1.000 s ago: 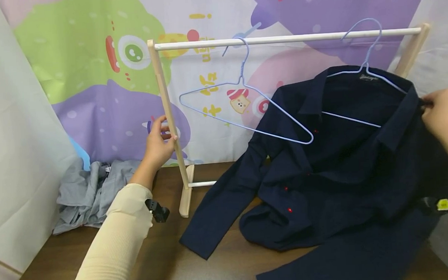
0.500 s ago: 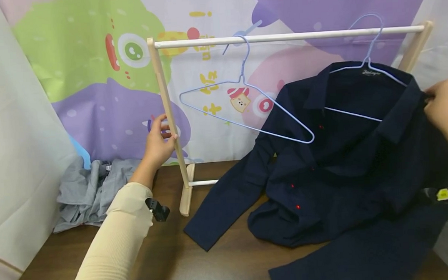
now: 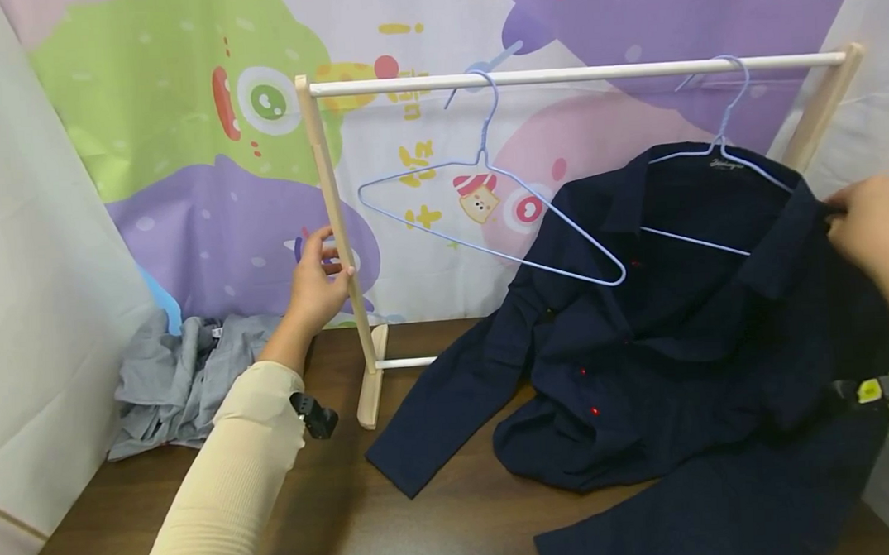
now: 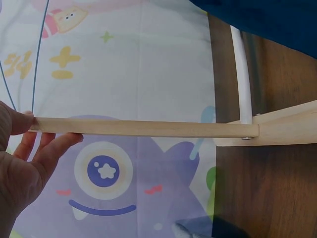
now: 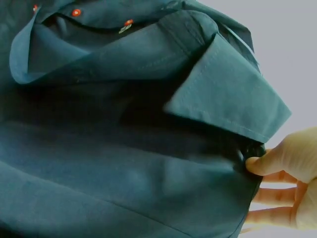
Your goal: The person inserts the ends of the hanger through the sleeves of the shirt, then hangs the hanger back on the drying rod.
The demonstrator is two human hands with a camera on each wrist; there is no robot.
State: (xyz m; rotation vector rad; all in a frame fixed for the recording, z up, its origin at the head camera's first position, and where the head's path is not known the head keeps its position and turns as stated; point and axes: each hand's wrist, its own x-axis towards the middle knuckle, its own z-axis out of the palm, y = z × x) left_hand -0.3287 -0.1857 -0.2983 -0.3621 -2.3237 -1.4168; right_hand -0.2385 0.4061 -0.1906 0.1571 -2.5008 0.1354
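Observation:
My left hand [image 3: 318,279] holds the left wooden post [image 4: 163,128] of a small clothes rack, thumb on one side and fingers on the other. At the right, my right hand [image 3: 870,226] pinches a dark navy shirt [image 3: 714,315] at its shoulder beside the collar; thumb and fingers show there in the right wrist view. Inside the shirt's collar is a light blue wire hanger [image 3: 722,137]. Its hook passes over the rack's white bar [image 3: 592,74], with the tip showing behind and below. The shirt's sleeves and hem spread onto the table.
An empty blue hanger [image 3: 482,139] hangs on the bar, left of the shirt and partly in front of it. A crumpled grey garment [image 3: 188,380] lies on the brown table [image 3: 411,544] at the left. Behind the rack hangs a cartoon-print curtain [image 3: 183,98].
The shirt's hanger first rose, its hook tip lifting above the bar, then came down with the hook over it. My right hand moved up, then down and slightly left; the left hand stayed put.

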